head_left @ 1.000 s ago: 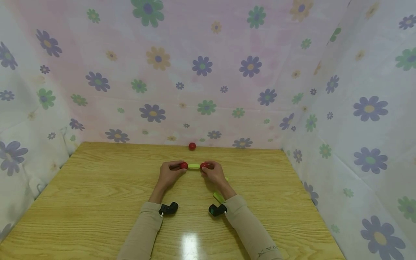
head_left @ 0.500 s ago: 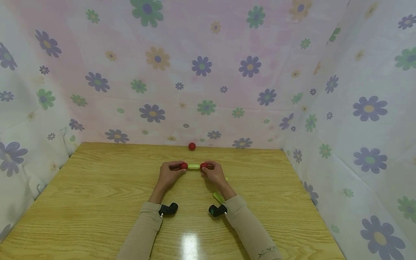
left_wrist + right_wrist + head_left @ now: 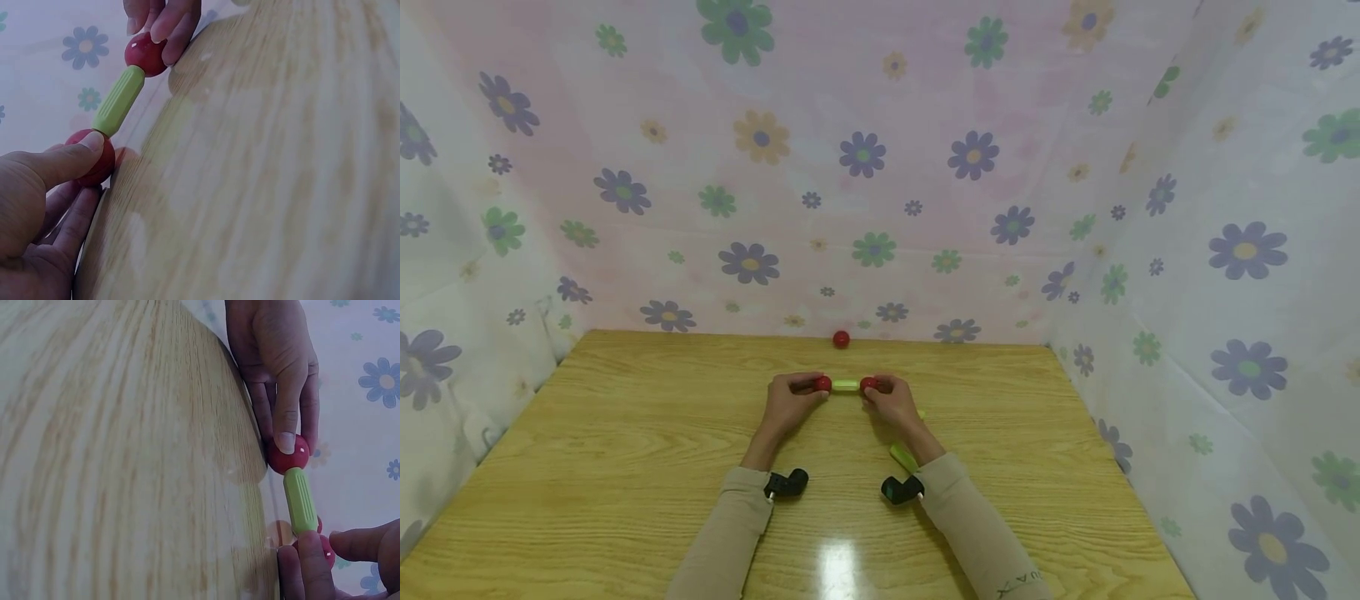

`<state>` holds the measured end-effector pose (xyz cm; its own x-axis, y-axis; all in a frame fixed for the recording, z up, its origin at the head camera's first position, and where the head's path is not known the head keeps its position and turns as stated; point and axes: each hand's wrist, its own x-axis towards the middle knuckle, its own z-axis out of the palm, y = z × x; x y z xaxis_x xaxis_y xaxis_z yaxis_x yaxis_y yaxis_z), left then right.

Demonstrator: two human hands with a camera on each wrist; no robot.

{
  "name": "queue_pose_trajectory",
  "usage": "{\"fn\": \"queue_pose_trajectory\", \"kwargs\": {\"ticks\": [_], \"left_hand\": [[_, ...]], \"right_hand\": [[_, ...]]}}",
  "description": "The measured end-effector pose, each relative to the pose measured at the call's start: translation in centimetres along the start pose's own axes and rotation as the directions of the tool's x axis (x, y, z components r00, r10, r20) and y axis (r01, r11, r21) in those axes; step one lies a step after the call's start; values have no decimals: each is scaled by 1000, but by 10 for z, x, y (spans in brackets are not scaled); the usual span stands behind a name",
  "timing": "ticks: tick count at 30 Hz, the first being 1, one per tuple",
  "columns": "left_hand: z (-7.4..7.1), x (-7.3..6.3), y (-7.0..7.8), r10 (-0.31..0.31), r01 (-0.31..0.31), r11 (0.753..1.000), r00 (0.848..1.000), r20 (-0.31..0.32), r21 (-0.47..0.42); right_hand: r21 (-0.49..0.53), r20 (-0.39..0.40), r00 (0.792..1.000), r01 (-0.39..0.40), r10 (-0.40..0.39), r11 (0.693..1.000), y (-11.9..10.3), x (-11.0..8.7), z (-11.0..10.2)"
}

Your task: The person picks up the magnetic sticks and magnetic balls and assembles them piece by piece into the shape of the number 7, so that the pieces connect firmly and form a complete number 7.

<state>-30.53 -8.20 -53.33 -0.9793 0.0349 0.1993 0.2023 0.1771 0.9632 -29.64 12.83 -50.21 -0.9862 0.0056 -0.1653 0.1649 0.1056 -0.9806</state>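
Observation:
A light-green ribbed rod (image 3: 846, 386) joins two red balls, one at each end, low over the wooden table. My left hand (image 3: 790, 407) pinches the left red ball (image 3: 99, 164) between thumb and fingers. At the other end, my right hand (image 3: 891, 404) grips the right red ball (image 3: 868, 385) with its fingertips. The left wrist view shows the rod's ridges (image 3: 120, 100) running lengthwise. In the right wrist view, fingers partly cover the ball (image 3: 327, 550) nearest that camera. Whether the rod's ends are fully seated in the balls, I cannot tell.
Another red ball (image 3: 841, 339) lies at the table's back edge. A second green rod (image 3: 903, 457) is partly hidden by my right forearm, and a green tip (image 3: 922, 414) shows beside that wrist. Flower-printed cloth (image 3: 874, 250) closes off the back and sides of the table (image 3: 647, 467).

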Motion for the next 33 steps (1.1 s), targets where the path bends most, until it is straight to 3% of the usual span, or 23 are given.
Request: {"fn": "queue_pose_trajectory", "kwargs": {"ticks": [14,16,18,26,33], "left_hand": [[0,-2,3,-14,14,1000,1000,26,-19],[-1,-6,14,-11,11,1000,999,36,-20],[-1,-7,15,-4,5,1000,999,35,-19],[0,-3,6,-33,33,999,999,11,3],[1,-1,5,-9,9,1000,1000,10,19]], "right_hand": [[13,36,999,4,-4,1000,-5,-12,-5],[5,50,999,2,-2,1000,-11,-19,-7],[-16,67,998,5,-4,1000,-13,-23,-10],[-79,133,989,73,-62,994,-11,-36,-21],[-184,175,978,146,-114,972,-13,-47,-34]]}}
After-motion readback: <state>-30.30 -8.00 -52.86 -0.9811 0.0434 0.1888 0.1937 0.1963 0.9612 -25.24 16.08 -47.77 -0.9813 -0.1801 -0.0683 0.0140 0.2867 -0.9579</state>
